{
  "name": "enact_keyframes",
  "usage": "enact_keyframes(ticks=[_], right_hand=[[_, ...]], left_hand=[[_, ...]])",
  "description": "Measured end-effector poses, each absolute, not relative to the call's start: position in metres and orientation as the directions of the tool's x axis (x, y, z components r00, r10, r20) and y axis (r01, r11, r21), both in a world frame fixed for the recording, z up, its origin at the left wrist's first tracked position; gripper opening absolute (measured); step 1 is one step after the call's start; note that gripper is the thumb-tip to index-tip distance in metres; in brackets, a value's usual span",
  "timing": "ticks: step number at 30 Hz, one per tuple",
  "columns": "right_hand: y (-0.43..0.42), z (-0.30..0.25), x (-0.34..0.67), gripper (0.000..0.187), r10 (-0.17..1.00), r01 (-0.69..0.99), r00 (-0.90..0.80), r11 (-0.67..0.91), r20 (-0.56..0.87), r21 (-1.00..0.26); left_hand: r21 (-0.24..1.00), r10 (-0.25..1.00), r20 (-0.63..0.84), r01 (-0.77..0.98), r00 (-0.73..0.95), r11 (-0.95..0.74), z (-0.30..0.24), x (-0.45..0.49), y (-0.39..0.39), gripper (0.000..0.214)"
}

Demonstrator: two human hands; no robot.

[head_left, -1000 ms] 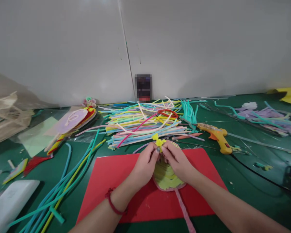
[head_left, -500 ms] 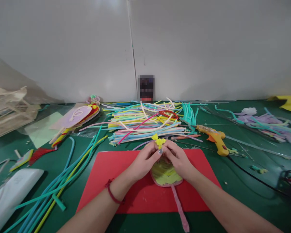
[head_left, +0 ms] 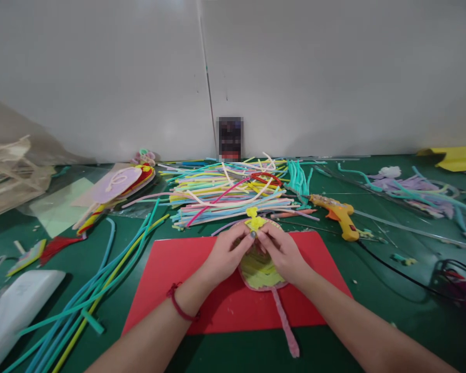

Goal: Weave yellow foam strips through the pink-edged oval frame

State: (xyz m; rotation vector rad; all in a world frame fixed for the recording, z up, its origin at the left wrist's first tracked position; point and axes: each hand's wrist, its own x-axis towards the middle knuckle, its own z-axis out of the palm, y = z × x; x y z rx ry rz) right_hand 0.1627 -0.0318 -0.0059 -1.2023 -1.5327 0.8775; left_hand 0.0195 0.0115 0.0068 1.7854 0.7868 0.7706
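While a grey wall (head_left: 314, 77) closes off the back, the green desk (head_left: 217, 357) spreads below it, its middle taken by a red board (head_left: 171, 264), probably laid there as a flat bed for the work. Behind the board lies a pile (head_left: 233, 207) of coloured sticks, mostly running side to side, it seems so that single ones can be picked out easily. The fan (head_left: 261, 272) lies on the board, handle towards the person and past the near edge, which likely sets its yellow-green face square to the worker. Over its upper part, the left hand (head_left: 231, 251) and right hand (head_left: 285, 254) meet, both pinching the yellow piece (head_left: 254, 220), perhaps because something so small needs steadying from two sides. Right of the pile rests the glue gun (head_left: 344, 220), apparently off the board yet within reach. The piece pokes up beyond the fingertips; whether it touches the fan, I cannot tell, as fingers hide its lower end.
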Motion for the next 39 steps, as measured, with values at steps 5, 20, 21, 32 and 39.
enact_keyframes(ticks=[5, 20, 21, 32, 39], right_hand=[[-0.0332, -0.0063, 0.1668, 0.030, 0.976, 0.181, -0.079, 0.214, 0.203, -0.960], [-0.0347, -0.0041, 0.1671, 0.035, 0.979, 0.115, -0.153, 0.151, 0.132, -0.982], [-0.0345, -0.0041, 0.1669, 0.035, 0.982, 0.101, -0.146, 0.138, 0.123, -0.985], [-0.0321, -0.0080, 0.1670, 0.033, 0.987, 0.067, -0.135, 0.095, 0.085, -0.993], [-0.0322, -0.0052, 0.1653, 0.033, 0.985, 0.101, -0.130, 0.130, 0.116, -0.986]], left_hand=[[0.964, 0.762, 0.086, 0.138, 0.641, -0.226, 0.0070, 0.0192, 0.0087, 0.023], [0.934, 0.769, 0.114, 0.195, 0.629, -0.298, 0.0058, 0.0175, 0.0093, 0.024], [0.932, 0.778, 0.118, 0.201, 0.618, -0.301, 0.0052, 0.0176, 0.0092, 0.023], [0.899, 0.815, 0.165, 0.256, 0.556, -0.356, 0.0071, 0.0186, 0.0078, 0.026], [0.955, 0.798, 0.123, 0.148, 0.590, -0.256, 0.0036, 0.0180, 0.0077, 0.025]])
